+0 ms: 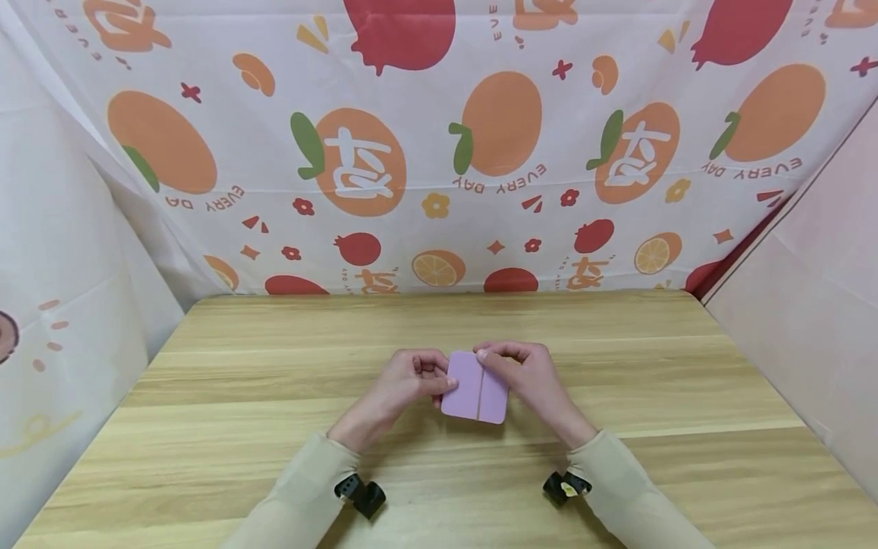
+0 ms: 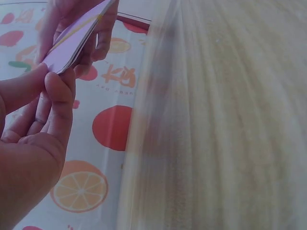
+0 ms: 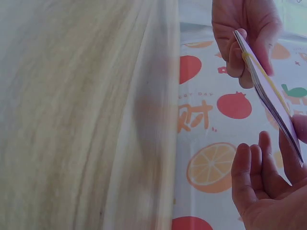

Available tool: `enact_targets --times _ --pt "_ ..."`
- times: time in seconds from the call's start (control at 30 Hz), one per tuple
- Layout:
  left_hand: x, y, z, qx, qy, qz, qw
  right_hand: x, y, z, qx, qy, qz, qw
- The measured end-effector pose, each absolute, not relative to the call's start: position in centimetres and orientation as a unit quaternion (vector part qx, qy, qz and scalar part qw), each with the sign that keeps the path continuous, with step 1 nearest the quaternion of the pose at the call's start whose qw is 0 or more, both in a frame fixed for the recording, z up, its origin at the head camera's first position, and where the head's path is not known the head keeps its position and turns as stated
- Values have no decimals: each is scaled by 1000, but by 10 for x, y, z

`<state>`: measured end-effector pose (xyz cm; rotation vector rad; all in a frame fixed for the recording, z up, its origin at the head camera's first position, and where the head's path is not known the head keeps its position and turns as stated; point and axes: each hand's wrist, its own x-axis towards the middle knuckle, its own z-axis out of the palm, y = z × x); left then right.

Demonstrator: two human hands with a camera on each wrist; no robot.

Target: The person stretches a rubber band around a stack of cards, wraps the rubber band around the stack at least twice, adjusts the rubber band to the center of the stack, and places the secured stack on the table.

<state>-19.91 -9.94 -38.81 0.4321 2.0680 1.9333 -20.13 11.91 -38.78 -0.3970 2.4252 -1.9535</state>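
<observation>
A small lilac stack of cards [image 1: 461,398] with rounded corners is held up over the table, slightly tilted. Several thin layers show along the edge of this card stack [image 3: 261,93] in the right wrist view. A narrow yellowish band [image 1: 480,393] runs across it, right of the middle. My left hand [image 1: 410,377] pinches the stack's left side, thumb on the front face and fingers behind. At the upper right, my right hand [image 1: 527,374] pinches it between thumb and forefinger, the thumb near the band; its other fingers stand apart from the stack in the right wrist view.
Beneath both hands lies a wood-grain table [image 1: 274,381]. A white curtain [image 1: 425,152] with fruit prints hangs along its back edge, and pale cloth [image 1: 68,229] lines both sides. Each wrist carries a small black camera [image 1: 361,496].
</observation>
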Motion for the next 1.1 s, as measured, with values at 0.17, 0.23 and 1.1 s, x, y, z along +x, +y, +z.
enact_targets --times 0.17,0.23,1.1 --pt "-201 -100 -390 129 706 683 132 -201 120 -387 -118 768 -630 0" --pt "-203 -101 -390 114 704 690 124 -202 120 -387 -112 759 -641 2" --pt "-208 -115 -378 43 693 714 90 -202 120 -397 -156 779 -588 150"
